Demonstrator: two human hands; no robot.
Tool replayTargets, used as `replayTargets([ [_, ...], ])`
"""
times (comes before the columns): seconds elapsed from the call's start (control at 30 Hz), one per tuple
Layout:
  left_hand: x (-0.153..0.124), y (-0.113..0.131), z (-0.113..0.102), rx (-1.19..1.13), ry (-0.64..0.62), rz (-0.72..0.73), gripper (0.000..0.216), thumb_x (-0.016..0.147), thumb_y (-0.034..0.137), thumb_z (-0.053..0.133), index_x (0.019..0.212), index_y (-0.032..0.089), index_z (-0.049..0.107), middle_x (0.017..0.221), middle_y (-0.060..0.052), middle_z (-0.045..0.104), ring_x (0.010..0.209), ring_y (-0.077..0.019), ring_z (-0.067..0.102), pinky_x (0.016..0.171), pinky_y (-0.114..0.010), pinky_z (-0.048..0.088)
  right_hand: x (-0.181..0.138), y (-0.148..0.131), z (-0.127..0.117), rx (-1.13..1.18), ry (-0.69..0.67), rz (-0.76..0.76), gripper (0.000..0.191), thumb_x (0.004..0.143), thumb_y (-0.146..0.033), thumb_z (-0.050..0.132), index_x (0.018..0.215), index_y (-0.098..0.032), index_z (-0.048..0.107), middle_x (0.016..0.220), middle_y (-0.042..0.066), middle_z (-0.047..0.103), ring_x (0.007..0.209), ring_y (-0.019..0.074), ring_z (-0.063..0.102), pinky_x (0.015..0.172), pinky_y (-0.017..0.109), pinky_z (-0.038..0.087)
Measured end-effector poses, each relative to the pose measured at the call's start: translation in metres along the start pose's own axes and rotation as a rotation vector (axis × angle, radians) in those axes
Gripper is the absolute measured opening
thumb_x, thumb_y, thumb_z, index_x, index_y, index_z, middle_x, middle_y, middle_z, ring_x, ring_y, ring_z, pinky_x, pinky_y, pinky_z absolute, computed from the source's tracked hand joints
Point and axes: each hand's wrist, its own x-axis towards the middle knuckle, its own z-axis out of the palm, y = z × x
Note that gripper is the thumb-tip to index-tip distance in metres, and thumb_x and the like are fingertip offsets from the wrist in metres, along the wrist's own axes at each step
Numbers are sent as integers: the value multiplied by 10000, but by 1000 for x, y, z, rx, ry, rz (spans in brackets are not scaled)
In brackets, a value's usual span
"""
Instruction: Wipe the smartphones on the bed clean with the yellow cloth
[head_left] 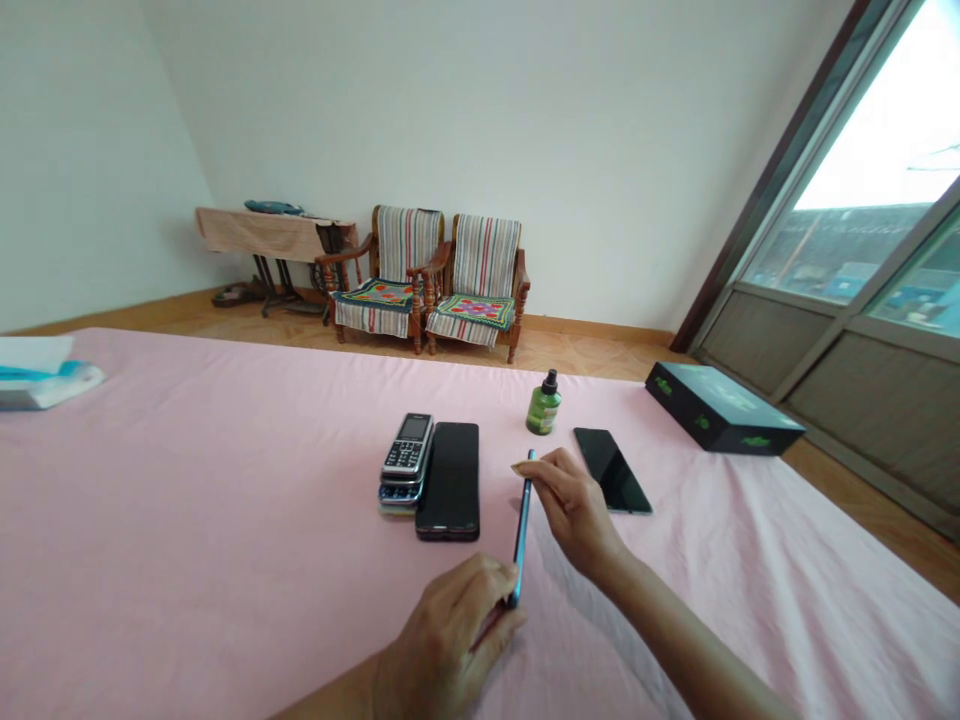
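Note:
A thin blue smartphone point(523, 525) is held edge-on above the pink sheet, so its faces hardly show. My left hand point(454, 630) pinches its near end, and my right hand point(566, 505) grips the far end between thumb and fingers. Just left of it lies a black smartphone point(450, 480), seemingly stacked on another. Against that one stands a pile of keypad phones point(409, 445), the top one silver and black. To the right, beyond my right hand, a dark smartphone point(613, 470) rests flat. Behind the hands stands a green bottle point(543, 408) with a black cap.
A black box point(720, 410) with green lettering sits at the right rear of the pink sheet point(225, 520). At the far left is a white and blue packet point(49, 385). Two wooden chairs point(480, 265) and a cloth-covered table point(262, 232) stand by the wall.

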Motion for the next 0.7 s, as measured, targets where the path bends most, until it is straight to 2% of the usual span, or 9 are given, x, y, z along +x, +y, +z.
replayTargets([
  [0.2,5,3,-3,-47,-7,-6,145,958,176,533,1102,185,511,857,-46,614,767,-170,618,716,-251,520,-33,-25,7,82,19,-15,340,940,-85,404,1161,-234,615,955,69,566,879,174,597,741,294,518],
  [0.33,4,2,-1,-52,2,-94,208,902,146,601,1081,205,515,840,-21,617,735,-164,617,705,-253,512,-51,-39,12,116,21,2,370,936,-73,405,1205,-245,593,974,75,566,899,177,601,747,290,524],
  [0.5,3,2,0,-153,29,-192,377,843,94,633,1157,231,476,932,-14,646,769,-149,636,731,-241,519,-65,-53,14,191,-13,-8,399,918,-27,410,1215,-247,560,973,72,566,886,169,597,744,285,525],
  [0.7,2,1,-1,-184,39,-216,364,836,113,644,1135,233,475,915,-7,664,769,-148,655,723,-239,532,-77,-63,16,228,-6,-82,496,876,25,402,1272,-257,498,990,76,561,895,176,591,729,286,537],
])
